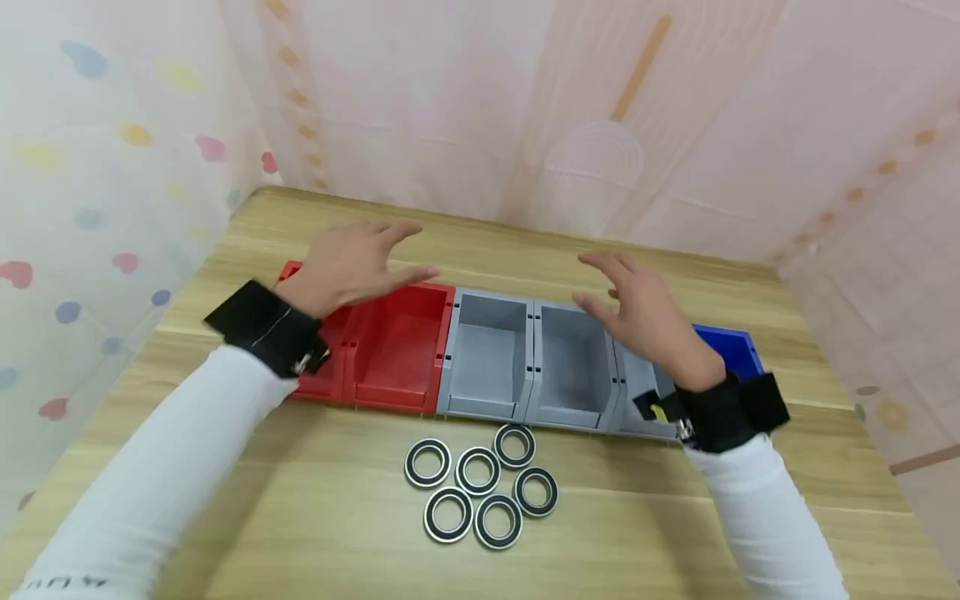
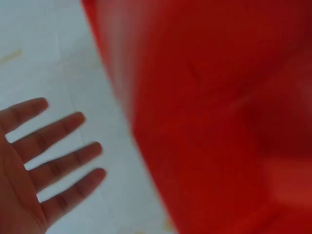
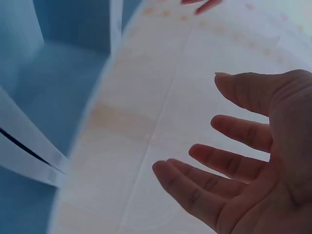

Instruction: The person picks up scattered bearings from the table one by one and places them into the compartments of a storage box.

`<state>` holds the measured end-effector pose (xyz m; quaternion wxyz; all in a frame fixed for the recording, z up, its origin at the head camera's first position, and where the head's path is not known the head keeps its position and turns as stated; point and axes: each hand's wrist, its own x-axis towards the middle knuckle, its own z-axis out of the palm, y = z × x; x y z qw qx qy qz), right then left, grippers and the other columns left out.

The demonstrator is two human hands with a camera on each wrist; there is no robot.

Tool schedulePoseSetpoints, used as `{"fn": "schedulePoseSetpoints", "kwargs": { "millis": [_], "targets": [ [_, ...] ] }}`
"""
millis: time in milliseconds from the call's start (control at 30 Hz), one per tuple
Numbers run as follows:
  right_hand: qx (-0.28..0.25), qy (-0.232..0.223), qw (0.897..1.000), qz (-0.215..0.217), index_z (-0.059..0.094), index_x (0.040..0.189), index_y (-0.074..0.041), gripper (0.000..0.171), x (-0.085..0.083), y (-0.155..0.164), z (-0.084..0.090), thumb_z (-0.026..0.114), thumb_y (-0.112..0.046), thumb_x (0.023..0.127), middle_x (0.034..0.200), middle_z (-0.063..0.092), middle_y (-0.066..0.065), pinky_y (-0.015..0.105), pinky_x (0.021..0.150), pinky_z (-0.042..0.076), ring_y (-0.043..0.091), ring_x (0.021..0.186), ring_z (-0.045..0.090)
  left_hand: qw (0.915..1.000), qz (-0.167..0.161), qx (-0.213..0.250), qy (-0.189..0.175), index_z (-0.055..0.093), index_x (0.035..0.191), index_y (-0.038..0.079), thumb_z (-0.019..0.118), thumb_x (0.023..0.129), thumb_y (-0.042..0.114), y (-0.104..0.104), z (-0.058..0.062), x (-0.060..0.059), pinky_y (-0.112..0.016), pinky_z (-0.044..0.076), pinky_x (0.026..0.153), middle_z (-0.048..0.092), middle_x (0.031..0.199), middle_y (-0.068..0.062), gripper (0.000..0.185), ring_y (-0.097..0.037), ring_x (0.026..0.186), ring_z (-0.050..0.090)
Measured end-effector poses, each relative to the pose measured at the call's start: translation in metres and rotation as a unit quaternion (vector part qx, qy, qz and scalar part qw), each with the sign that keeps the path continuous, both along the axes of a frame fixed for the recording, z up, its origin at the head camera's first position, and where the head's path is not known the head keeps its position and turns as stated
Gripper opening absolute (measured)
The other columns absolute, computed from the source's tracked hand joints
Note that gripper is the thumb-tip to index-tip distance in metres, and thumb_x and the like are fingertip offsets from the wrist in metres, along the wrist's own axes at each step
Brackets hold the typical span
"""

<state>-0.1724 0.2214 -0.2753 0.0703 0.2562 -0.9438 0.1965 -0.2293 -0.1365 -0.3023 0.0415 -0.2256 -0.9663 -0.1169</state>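
In the head view my left hand (image 1: 348, 262) hangs over the red bins (image 1: 401, 350), fingers spread and nothing in it. The left wrist view shows its straight, parted fingers (image 2: 63, 187) beside a blurred red bin wall. Above the grey bins (image 1: 491, 354) and near the blue bin (image 1: 731, 350), my right hand (image 1: 637, 304) is held with relaxed, slightly bent fingers and is likewise bare. Several ball bearings (image 1: 477, 471), steel rings with black seals, lie flat in a loose cluster on the table in front of the bins.
The bins stand side by side in one row across the wooden table (image 1: 315, 517). A patterned curtain (image 1: 450, 100) hangs behind the table and along both sides. Each wrist carries a black strap (image 1: 266, 329).
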Motion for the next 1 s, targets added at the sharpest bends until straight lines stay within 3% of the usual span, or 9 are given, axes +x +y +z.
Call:
{"fn": "schedulePoseSetpoints", "kwargs": {
  "millis": [133,233,333,400,533,667,800,1000],
  "targets": [
    [-0.015,0.025,0.999,0.023,0.052,0.131,-0.001,0.045,0.036,-0.003,-0.004,0.065,-0.018,0.092,0.118,0.054,0.016,0.038,0.076,0.053,0.026,0.098,0.057,0.9993,0.027,-0.002,0.025,0.047,0.14,0.01,0.054,0.088,0.058,-0.013,-0.01,0.024,-0.054,0.048,0.085,0.054,0.128,-0.02,0.071,-0.04,0.112,0.053],
    [-0.004,0.023,0.998,0.052,0.058,0.122,-0.002,0.036,0.058,-0.008,-0.008,0.067,-0.018,0.091,0.1,0.057,0.008,0.029,0.065,0.051,0.016,0.079,0.056,0.9967,0.057,0.0,0.058,0.053,0.132,0.006,0.064,0.088,0.042,-0.019,-0.016,0.032,-0.056,0.05,0.079,0.057,0.119,-0.021,0.058,-0.04,0.102,0.056],
    [0.031,0.0,0.995,0.095,0.06,0.116,-0.004,0.032,0.075,-0.016,-0.016,0.068,-0.02,0.09,0.093,0.056,0.003,0.024,0.06,0.048,0.01,0.07,0.054,0.993,0.094,0.018,0.07,0.056,0.125,0.002,0.069,0.085,0.032,-0.025,-0.024,0.036,-0.058,0.051,0.072,0.057,0.11,-0.022,0.051,-0.038,0.089,0.058],
    [0.069,-0.024,0.99,0.118,0.06,0.116,-0.007,0.033,0.084,-0.023,-0.022,0.069,-0.024,0.089,0.095,0.057,0.001,0.022,0.059,0.047,0.007,0.067,0.053,0.9909,0.114,0.038,0.061,0.055,0.122,0.001,0.068,0.086,0.031,-0.029,-0.029,0.038,-0.054,0.051,0.064,0.06,0.098,-0.021,0.049,-0.035,0.076,0.059],
    [0.133,-0.082,0.976,0.15,0.06,0.117,-0.011,0.036,0.098,-0.038,-0.036,0.068,-0.033,0.089,0.097,0.057,0.0,0.024,0.06,0.048,0.007,0.068,0.052,0.9878,0.14,0.067,0.006,0.051,0.127,0.001,0.069,0.085,0.032,-0.034,-0.037,0.041,-0.044,0.05,0.052,0.059,0.072,-0.012,0.055,-0.026,0.053,0.053],
    [0.176,-0.134,0.965,0.14,0.057,0.123,-0.016,0.043,0.109,-0.052,-0.047,0.067,-0.038,0.088,0.095,0.054,-0.001,0.027,0.065,0.048,0.01,0.073,0.052,0.9874,0.135,0.075,-0.034,0.046,0.131,0.001,0.072,0.083,0.031,-0.034,-0.042,0.042,-0.041,0.051,0.052,0.056,0.064,-0.008,0.062,-0.022,0.048,0.051],
    [0.198,-0.154,0.961,0.121,0.054,0.128,-0.023,0.05,0.113,-0.064,-0.054,0.069,-0.041,0.084,0.092,0.05,-0.002,0.029,0.065,0.047,0.011,0.071,0.051,0.9908,0.111,0.068,-0.036,0.044,0.128,0.0,0.07,0.084,0.025,-0.033,-0.046,0.04,-0.042,0.052,0.053,0.053,0.061,-0.007,0.057,-0.022,0.05,0.051],
    [0.193,-0.152,0.961,0.129,0.055,0.123,-0.027,0.052,0.111,-0.079,-0.061,0.075,-0.04,0.077,0.085,0.05,-0.002,0.023,0.057,0.042,0.009,0.061,0.047,0.9926,0.1,0.064,-0.026,0.042,0.123,0.0,0.066,0.086,0.021,-0.042,-0.049,0.04,-0.037,0.047,0.048,0.048,0.058,-0.006,0.049,-0.021,0.049,0.048]
  ]
}}
